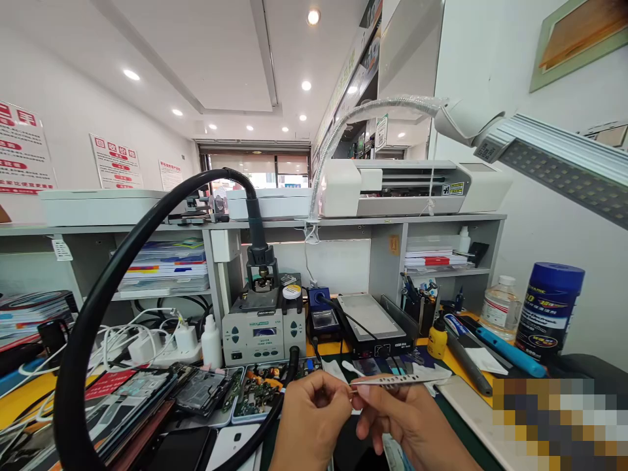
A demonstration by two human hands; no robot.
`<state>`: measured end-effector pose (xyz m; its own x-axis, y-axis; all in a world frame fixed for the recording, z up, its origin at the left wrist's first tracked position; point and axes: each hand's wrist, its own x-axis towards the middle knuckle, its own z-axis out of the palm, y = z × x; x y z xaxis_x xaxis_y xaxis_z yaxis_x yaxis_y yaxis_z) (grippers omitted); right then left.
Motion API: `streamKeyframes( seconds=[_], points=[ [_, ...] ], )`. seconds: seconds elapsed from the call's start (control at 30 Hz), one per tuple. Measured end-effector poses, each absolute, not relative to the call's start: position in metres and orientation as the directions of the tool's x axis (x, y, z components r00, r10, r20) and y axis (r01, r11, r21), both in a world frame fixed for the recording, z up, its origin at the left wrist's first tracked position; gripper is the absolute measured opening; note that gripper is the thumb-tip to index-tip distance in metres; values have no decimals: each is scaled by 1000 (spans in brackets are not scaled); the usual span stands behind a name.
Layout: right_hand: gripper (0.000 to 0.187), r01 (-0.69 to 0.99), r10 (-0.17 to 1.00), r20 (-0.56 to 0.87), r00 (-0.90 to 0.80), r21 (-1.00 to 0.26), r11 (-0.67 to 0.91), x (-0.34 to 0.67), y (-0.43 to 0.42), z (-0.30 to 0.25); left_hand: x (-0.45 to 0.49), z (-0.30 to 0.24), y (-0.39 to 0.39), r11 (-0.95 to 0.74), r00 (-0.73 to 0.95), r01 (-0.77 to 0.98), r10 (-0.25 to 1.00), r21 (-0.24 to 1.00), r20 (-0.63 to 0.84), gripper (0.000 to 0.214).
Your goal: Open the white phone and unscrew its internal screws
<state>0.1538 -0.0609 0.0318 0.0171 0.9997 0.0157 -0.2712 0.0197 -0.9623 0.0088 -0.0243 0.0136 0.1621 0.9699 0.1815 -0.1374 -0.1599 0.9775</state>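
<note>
My left hand (314, 415) is closed in a pinch at the bottom middle, thumb against fingertips. A tiny tan sliver (352, 392) shows at its fingertips; what it belongs to I cannot make out. Just to the right, my right hand (409, 418) has its thumb and fingers closed on silver tweezers (392, 379) with a row of holes, lying nearly level with the thin end toward the right. The fingertips of both hands almost meet. Below them lies a dark flat thing, partly hidden. A white cotton swab (350, 367) lies just behind the hands.
A thick black hose (73, 340) arches across the left to a hot-air station (260, 330). Phone parts and a tray of circuit boards (255, 399) lie left of my hands. Bottles, a blue tub (549, 311) and a teal tool (510, 350) stand or lie right. A lamp (564, 157) hangs overhead.
</note>
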Motion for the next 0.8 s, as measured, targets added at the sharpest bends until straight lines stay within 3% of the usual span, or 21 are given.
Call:
streamKeyframes(
  seconds=[0.13, 0.3, 0.47, 0.67, 0.8],
  points=[
    [43, -259, 1000, 7, 7, -966, 8, 155, -61, 32, 6, 22, -29, -2, 253, -184, 966, 983, 50, 23],
    [42, -257, 1000, -4, -6, -966, -5, 156, -61, 33, 3, 25, -32, 76, 331, -217, 944, 973, 0, 30],
    [42, -266, 1000, -1, -16, -964, -5, 156, -59, 31, 5, 23, -33, 37, 314, -175, 949, 984, 20, 31],
    [37, -235, 1000, 24, 7, -972, 26, 154, -59, 27, 14, 12, -29, -129, 187, -158, 970, 979, 158, 17],
    [29, -228, 1000, 9, 13, -974, 11, 155, -61, 28, 12, 12, -29, -69, 222, -134, 970, 989, 98, 17]
  ],
)
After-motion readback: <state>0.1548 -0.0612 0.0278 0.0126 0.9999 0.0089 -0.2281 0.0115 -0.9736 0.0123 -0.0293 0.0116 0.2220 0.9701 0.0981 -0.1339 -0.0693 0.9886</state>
